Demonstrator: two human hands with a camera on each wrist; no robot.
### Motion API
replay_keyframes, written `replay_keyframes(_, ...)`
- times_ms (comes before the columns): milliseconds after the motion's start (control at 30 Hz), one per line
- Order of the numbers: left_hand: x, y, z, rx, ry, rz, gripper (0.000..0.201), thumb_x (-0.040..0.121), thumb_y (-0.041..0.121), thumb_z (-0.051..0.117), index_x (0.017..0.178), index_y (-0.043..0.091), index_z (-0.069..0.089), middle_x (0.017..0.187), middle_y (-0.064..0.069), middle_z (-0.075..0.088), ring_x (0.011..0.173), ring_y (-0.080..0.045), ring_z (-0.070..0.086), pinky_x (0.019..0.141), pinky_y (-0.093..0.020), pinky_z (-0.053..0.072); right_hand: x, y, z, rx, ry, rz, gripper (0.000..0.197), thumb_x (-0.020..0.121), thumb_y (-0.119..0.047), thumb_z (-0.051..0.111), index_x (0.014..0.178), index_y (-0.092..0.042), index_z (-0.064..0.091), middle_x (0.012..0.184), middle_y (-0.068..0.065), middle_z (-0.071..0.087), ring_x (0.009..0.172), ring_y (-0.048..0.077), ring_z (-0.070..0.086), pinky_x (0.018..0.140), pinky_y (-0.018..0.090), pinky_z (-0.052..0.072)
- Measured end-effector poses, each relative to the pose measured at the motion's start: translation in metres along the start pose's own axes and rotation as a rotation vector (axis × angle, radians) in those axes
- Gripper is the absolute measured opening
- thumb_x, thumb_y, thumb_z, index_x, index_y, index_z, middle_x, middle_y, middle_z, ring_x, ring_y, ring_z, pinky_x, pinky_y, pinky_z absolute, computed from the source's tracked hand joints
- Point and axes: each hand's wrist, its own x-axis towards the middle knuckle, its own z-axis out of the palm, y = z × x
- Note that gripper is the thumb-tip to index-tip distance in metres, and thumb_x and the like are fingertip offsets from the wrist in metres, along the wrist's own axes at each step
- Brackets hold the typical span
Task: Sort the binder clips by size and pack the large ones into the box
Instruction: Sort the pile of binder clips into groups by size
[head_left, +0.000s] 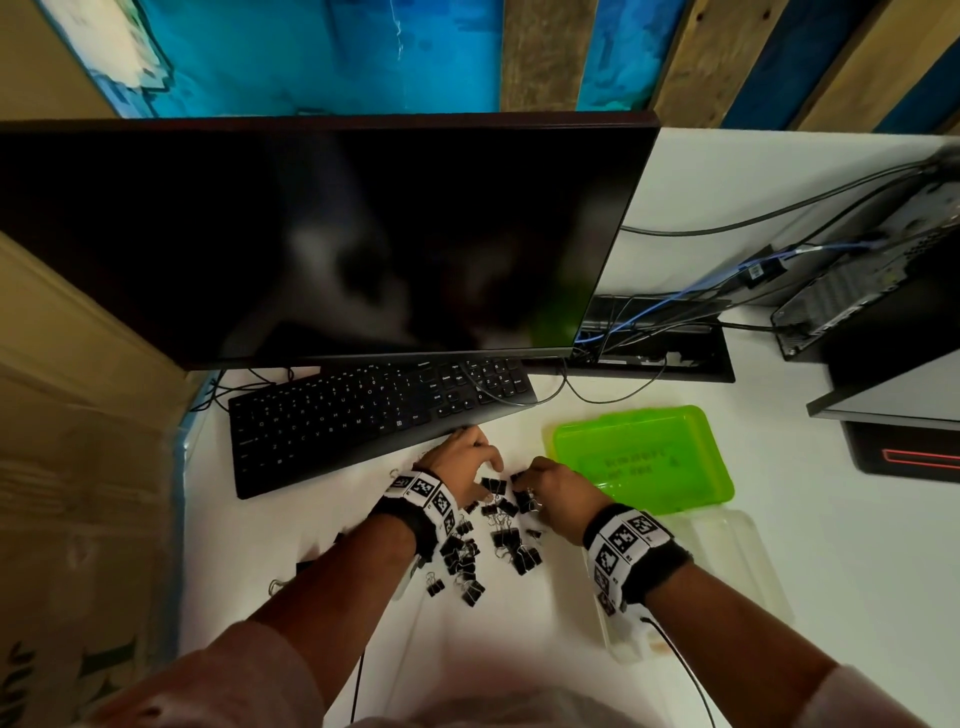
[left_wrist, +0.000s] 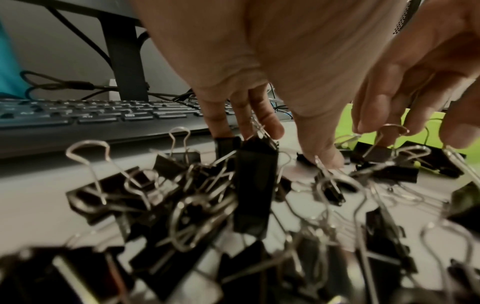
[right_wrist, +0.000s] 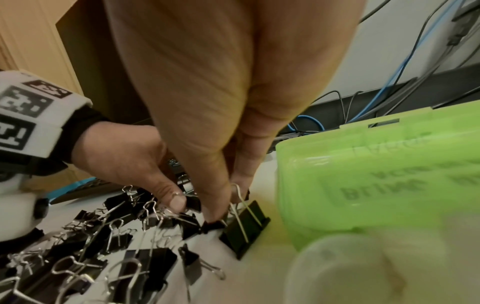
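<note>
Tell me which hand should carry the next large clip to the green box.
Right. The right hand lies next to the green box, fingertips at a large binder clip beside it. The left hand works farther off, near the keyboard.

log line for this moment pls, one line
stage: sorting | left hand: fingers in binder clips pile | right hand: pinching large clip handle | green box: beside pile, no clips visible inside

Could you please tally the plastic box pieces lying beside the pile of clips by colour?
Green plastic piece: 1
Clear plastic piece: 1
Total: 2
</note>
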Motion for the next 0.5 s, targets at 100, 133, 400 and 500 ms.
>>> replay_keyframes(100, -0.002, 0.0, 0.002, -0.056, 0.06, 0.02, 0.021, 0.078, 0.018, 0.072, 0.097, 0.025, 0.065, 0.105, 0.003, 0.048, 0.103, -0.012, 0.046, 0.088, -0.033, 0.045, 0.005, -0.003, -0.001, -0.001, 0.046, 0.007, 0.036, 0.081, 0.0, 0.06, 0.112, -0.017, 0.065, 0.118, 0.007, 0.055, 0.099, 0.031, 0.062, 0.09, 0.036, 0.05)
replay_keyframes(133, -0.002, -0.001, 0.003, -0.068, 0.072, 0.027, 0.017, 0.079, 0.016, 0.07, 0.094, 0.024, 0.067, 0.103, 0.001, 0.049, 0.101, -0.014, 0.047, 0.087, -0.034, 0.045, 0.006, -0.003, -0.001, 0.004, 0.061, 0.002, 0.033, 0.082, -0.001, 0.059, 0.11, -0.017, 0.067, 0.116, 0.008, 0.057, 0.098, 0.03, 0.063, 0.089, 0.037, 0.05)
replay_keyframes(400, -0.001, 0.0, -0.008, -0.121, -0.014, -0.103, 0.019, 0.087, 0.006, 0.054, 0.093, 0.018, 0.067, 0.112, -0.001, 0.05, 0.099, -0.02, 0.054, 0.084, -0.031, 0.045, 0.002, 0.005, -0.014, 0.256, 0.312, 0.01, 0.033, 0.085, 0.006, 0.053, 0.107, -0.013, 0.069, 0.102, 0.011, 0.068, 0.091, 0.024, 0.063, 0.085, 0.032, 0.049)
replay_keyframes(500, 0.0, -0.006, -0.005, -0.265, 0.038, -0.097, 0.027, 0.084, -0.008, 0.054, 0.084, 0.015, 0.068, 0.1, 0.0, 0.051, 0.086, -0.021, 0.06, 0.085, -0.032, 0.052, 0.001, 0.012, -0.028, 0.238, 0.307, -0.003, 0.042, 0.082, 0.01, 0.052, 0.112, -0.016, 0.066, 0.108, 0.008, 0.063, 0.097, 0.022, 0.061, 0.09, 0.039, 0.05)
